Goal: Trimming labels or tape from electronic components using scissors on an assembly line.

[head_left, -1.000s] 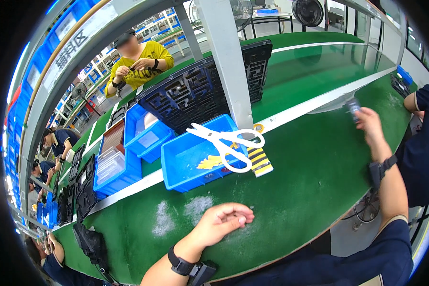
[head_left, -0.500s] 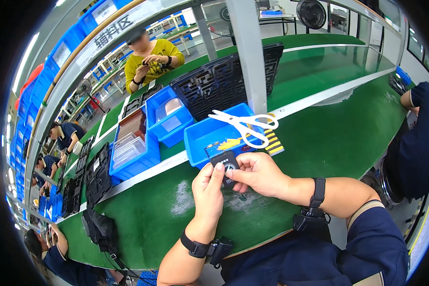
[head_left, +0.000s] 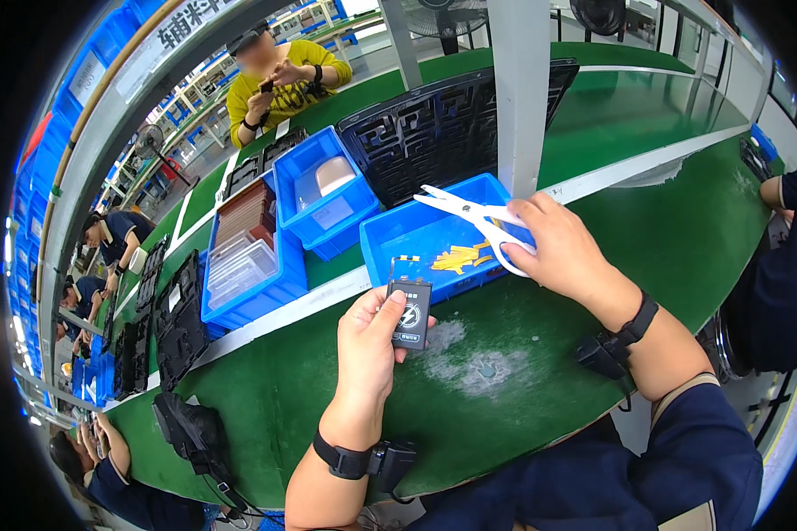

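My left hand (head_left: 366,341) holds a flat black battery (head_left: 411,315) upright, thumb on its face. A thin flex connector stands up from the battery's top edge. White scissors (head_left: 471,211) lie across the right side of a shallow blue bin (head_left: 372,248), blades slightly apart and pointing left. My right hand (head_left: 565,250) has its thumb and fingers closed around the scissors' handles. Inside the bin are several yellow strips (head_left: 459,258), just below the scissors.
Behind the bin leans a black moulded tray (head_left: 434,133), beside a grey post (head_left: 520,88). Stacked blue bins (head_left: 328,212) and a bin of brown and clear sheets (head_left: 252,274) stand left. A black pouch (head_left: 189,429) lies front left. Across the bench sits a co-worker (head_left: 283,80).
My right hand has let go of the battery and moved up and right onto the scissors' handles. The left hand keeps the battery, now lower, with more of its face showing.
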{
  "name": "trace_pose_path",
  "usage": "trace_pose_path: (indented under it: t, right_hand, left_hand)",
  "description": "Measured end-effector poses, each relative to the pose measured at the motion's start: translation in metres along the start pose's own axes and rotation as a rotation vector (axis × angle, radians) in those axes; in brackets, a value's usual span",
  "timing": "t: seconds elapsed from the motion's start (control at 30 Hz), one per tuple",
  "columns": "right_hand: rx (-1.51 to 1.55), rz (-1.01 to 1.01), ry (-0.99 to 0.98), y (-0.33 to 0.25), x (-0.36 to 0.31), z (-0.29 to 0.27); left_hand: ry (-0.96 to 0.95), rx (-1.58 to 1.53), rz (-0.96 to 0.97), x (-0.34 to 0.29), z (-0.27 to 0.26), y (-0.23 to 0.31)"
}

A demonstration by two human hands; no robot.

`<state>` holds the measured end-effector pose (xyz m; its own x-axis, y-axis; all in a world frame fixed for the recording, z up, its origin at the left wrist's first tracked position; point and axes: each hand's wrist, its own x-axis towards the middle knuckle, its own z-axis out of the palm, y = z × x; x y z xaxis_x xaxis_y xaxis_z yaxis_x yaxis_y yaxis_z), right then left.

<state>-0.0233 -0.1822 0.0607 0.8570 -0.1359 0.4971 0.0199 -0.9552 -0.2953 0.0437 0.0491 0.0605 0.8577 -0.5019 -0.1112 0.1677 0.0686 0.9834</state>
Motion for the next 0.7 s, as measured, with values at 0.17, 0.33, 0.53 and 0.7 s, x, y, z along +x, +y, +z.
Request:
trace_pose_path:
  t: [0.17,0.33,0.53,0.7]
  right_hand:
    - [-0.06,0.056,-0.12,-0.001,-0.004,-0.012]
    - [0.266,0.186,-0.265,-0.01,-0.008,-0.036]
    - [0.933,0.289,-0.701,0.0,-0.028,-0.023]
    - [1.087,0.336,-0.878,-0.003,-0.028,-0.01]
  left_hand:
    - [-0.006,-0.059,-0.021,0.008,-0.006,-0.003]
    - [0.026,-0.059,-0.026,0.009,-0.015,-0.004]
    - [0.066,-0.063,-0.056,0.012,-0.016,-0.004]
    - [0.076,-0.053,-0.074,0.016,-0.018,-0.006]
